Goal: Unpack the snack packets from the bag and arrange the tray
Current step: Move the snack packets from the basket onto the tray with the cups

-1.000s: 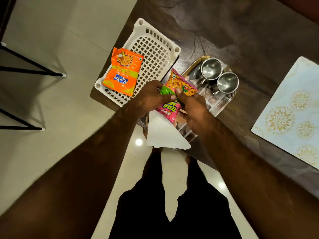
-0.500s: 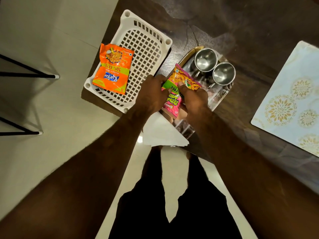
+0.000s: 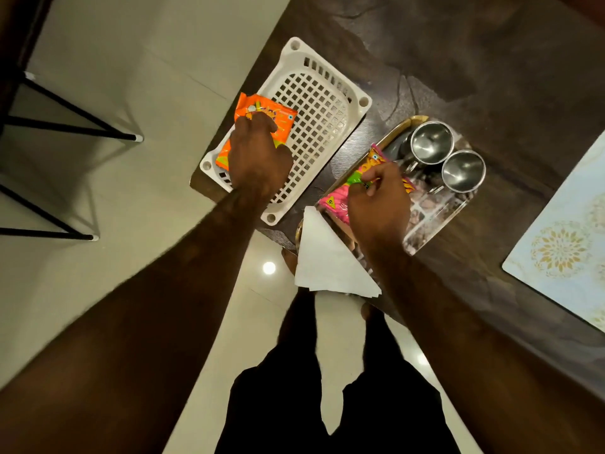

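On the dark, grainy wooden worktop (image 3: 491, 60) sits a white plastic basket (image 3: 324, 103), rectangular with rounded corners and a gridded, perforated floor. The left hand (image 3: 258, 158) lies palm-down inside it, fingers curled over a crinkly orange snack packet (image 3: 262, 116) at the basket's left side (whether it actually grips the packet or only presses on it, I cannot tell). Just to the right of the basket is a glossy rectangular tray (image 3: 438, 217) with a gold-coloured rim and a printed surface. The right hand (image 3: 379, 198) pinches a shiny pink and green snack packet (image 3: 340, 198) between thumb and fingers at the tray's near-left part. Two round steel cups (image 3: 432, 142), polished and upright, stand side by side at the tray's far end. A white triangular folded paper (image 3: 324, 260) overhangs the tray's near corner. Farther right lies a pale blue mat (image 3: 563, 240) with gold floral medallions.
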The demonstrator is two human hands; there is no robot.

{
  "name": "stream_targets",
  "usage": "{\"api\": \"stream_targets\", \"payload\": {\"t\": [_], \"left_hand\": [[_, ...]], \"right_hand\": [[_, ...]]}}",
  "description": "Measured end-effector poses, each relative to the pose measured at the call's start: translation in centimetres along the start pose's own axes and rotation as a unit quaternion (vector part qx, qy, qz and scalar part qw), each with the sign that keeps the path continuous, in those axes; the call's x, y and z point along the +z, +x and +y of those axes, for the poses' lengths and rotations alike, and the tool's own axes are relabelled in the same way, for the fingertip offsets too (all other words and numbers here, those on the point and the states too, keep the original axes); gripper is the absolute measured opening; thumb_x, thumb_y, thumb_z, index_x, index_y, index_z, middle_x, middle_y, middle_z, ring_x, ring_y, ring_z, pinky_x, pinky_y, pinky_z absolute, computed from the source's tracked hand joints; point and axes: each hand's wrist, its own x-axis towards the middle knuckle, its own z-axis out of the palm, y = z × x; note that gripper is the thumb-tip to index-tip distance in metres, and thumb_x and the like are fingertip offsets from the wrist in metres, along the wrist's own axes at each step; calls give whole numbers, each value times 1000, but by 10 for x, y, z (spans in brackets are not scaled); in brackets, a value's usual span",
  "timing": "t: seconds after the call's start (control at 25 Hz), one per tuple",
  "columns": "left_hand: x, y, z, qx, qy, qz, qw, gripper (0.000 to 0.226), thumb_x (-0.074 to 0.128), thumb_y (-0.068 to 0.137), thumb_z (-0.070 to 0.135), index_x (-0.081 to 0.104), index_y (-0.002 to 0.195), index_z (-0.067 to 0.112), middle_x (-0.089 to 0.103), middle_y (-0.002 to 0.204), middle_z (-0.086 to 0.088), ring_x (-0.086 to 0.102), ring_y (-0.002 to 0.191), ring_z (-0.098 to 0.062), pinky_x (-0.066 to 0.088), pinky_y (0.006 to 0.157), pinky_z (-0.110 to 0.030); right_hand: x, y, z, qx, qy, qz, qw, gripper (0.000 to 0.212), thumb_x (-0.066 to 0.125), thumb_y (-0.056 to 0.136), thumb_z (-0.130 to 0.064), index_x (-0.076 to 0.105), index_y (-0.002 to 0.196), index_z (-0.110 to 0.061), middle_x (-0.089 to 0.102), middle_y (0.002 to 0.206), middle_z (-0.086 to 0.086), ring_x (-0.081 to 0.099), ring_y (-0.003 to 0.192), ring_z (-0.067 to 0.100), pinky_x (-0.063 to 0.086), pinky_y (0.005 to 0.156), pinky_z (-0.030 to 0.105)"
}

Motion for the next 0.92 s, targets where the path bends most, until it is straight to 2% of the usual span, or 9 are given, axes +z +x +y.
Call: {"api": "stream_targets", "payload": {"t": [0.12, 0.24, 0.36, 0.4, 0.48, 0.56, 0.68, 0.8, 0.92], "left_hand": [[-17, 17, -26, -91, 47, 9, 995, 49, 60, 79, 17, 52, 127, 12, 48, 134, -13, 47, 126, -36, 45, 101, -48], [-19, 25, -45, -107, 91, -55, 989, 48, 57, 85, 27, 53, 129, 10, 48, 132, -15, 48, 125, -39, 45, 101, -55], [-16, 29, -58, -84, 86, -56, 991, 47, 55, 84, 29, 54, 129, 14, 50, 130, -15, 50, 122, -38, 48, 98, -54], [-15, 30, -61, -76, 75, -49, 993, 47, 56, 83, 30, 56, 129, 17, 49, 129, -14, 50, 122, -37, 48, 98, -53], [-14, 33, -66, -62, 64, -47, 995, 43, 58, 82, 34, 60, 125, 24, 49, 129, -10, 50, 123, -33, 49, 97, -50], [-14, 36, -69, -47, 71, -57, 995, 36, 58, 82, 39, 65, 116, 29, 48, 127, -8, 50, 123, -31, 47, 96, -47], [-15, 32, -72, 8, 64, -68, 996, 31, 61, 85, 38, 70, 110, 24, 52, 126, -9, 50, 122, -28, 44, 98, -43], [-19, 27, -74, 19, -67, -59, 996, 22, 64, 90, 30, 66, 106, 16, 58, 122, -9, 57, 115, -23, 52, 95, -40], [-23, 24, -66, -66, -255, -130, 956, 26, 63, 95, 20, 55, 117, 8, 65, 100, -1, 66, 91, -11, 56, 71, -18]], "right_hand": [[30, 6, -16, -42, 21, -135, 990, 17, 61, 86, -8, 63, 101, -16, 55, 69, -10, 69, 72, 21, 60, 75, 47], [62, 22, -33, 14, 22, -217, 976, 24, 66, 91, -17, 59, 113, -20, 70, 90, 1, 73, 90, 28, 62, 88, 52], [90, 33, -49, 86, 37, -223, 970, 45, 74, 88, -26, 53, 128, -22, 69, 105, -3, 71, 105, 21, 60, 98, 47], [98, 35, -52, 97, 43, -215, 971, 53, 76, 87, -27, 51, 134, -20, 69, 111, -2, 70, 108, 20, 60, 96, 44], [110, 36, -58, 116, 89, -200, 969, 60, 80, 88, -25, 50, 139, -15, 67, 115, 1, 69, 99, 14, 58, 78, 28], [117, 35, -62, 154, 186, -204, 949, 48, 81, 90, -19, 59, 133, -12, 73, 114, 6, 71, 86, 13, 58, 68, 25], [119, 33, -67, 169, 255, -220, 926, 22, 77, 93, -20, 72, 114, -19, 80, 116, 9, 77, 82, 15, 66, 70, 33], [112, 37, -66, 196, 252, -201, 926, 22, 76, 91, -19, 70, 112, -22, 80, 107, 6, 78, 84, 22, 65, 68, 37], [100, 38, -65, 238, 240, -180, 924, 32, 74, 85, -14, 70, 116, -21, 78, 98, 5, 77, 83, 28, 63, 71, 41]]}}
